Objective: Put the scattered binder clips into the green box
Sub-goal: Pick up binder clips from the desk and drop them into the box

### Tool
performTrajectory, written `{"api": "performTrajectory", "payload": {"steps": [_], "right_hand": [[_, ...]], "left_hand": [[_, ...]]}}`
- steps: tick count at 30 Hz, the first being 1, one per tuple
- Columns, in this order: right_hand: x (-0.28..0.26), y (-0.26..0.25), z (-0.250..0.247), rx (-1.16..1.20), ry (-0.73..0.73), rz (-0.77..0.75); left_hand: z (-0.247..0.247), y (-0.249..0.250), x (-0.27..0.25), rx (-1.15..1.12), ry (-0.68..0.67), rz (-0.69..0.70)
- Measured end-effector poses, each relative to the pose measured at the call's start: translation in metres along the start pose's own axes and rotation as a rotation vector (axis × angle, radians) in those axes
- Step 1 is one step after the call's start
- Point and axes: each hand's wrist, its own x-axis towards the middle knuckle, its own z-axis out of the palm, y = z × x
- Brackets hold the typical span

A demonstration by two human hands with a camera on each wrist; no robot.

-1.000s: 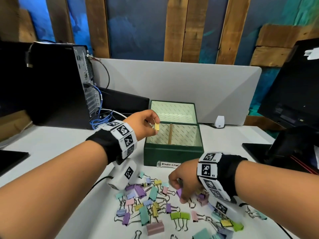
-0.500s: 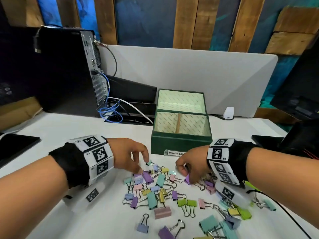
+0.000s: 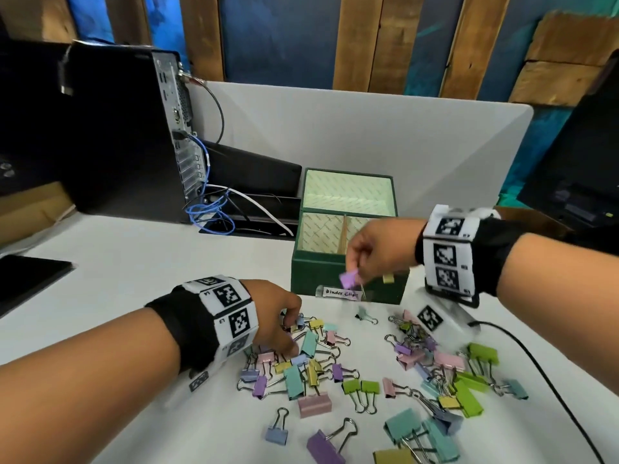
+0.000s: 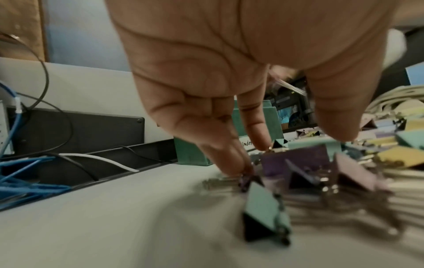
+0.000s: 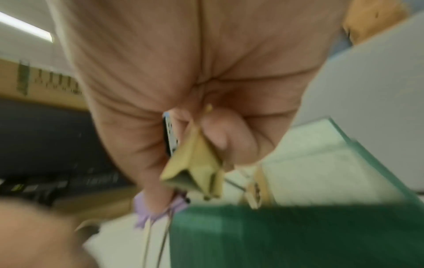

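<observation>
Many pastel binder clips lie scattered on the white table in front of the open green box, which has a divider and a "Binder Clips" label. My left hand reaches down into the pile's left side. In the left wrist view its fingers touch clips beside a purple one, with the thumb apart. My right hand hovers at the box's front wall. It pinches a purple clip and holds a yellow clip in its curled fingers.
A black computer tower with blue cables stands back left, and a dark slab lies at the left edge. A grey divider panel runs behind the box. A black cable crosses the table on the right.
My left hand came down from the box, where it held a yellow clip, to the pile. My right hand rose from the pile to the box's front with the purple clip.
</observation>
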Motion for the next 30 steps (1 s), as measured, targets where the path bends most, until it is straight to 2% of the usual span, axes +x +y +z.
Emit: {"api": "performTrajectory", "payload": {"steps": [4, 5, 7, 13, 16, 19, 20, 22, 25, 27, 30], "right_hand": [[0.018, -0.013, -0.040, 0.078, 0.440, -0.034], [0.025, -0.016, -0.043, 0.091, 0.517, -0.039], [0.039, -0.022, -0.042, 0.087, 0.562, -0.030], [0.066, -0.027, -0.013, 0.074, 0.347, -0.065], [0.059, -0.024, -0.009, 0.182, 0.354, -0.148], [0.039, -0.024, -0.005, 0.177, 0.363, -0.216], [0.031, -0.023, -0.001, 0.110, 0.315, -0.226], [0.016, -0.022, 0.009, -0.074, 0.129, -0.212], [0.006, -0.017, 0.029, -0.277, -0.149, -0.144], [0.004, -0.012, 0.037, -0.327, -0.237, -0.118], [0.005, -0.008, 0.048, -0.312, -0.289, -0.098]], "left_hand": [[0.000, 0.009, 0.002, 0.071, 0.021, -0.004], [0.000, 0.010, 0.002, 0.076, 0.017, 0.009], [0.001, 0.010, 0.002, 0.080, 0.010, 0.022], [0.003, 0.006, 0.000, 0.007, 0.001, 0.022], [0.004, 0.001, -0.002, -0.066, -0.014, 0.017], [0.000, -0.003, -0.002, -0.131, 0.066, -0.007], [-0.002, -0.005, 0.000, -0.140, 0.097, -0.012], [-0.009, -0.006, 0.006, -0.146, 0.122, -0.012], [-0.011, -0.001, 0.016, -0.070, 0.038, -0.016], [-0.009, 0.005, 0.023, -0.015, -0.032, -0.016], [-0.006, 0.012, 0.029, 0.051, -0.034, -0.006]]}}
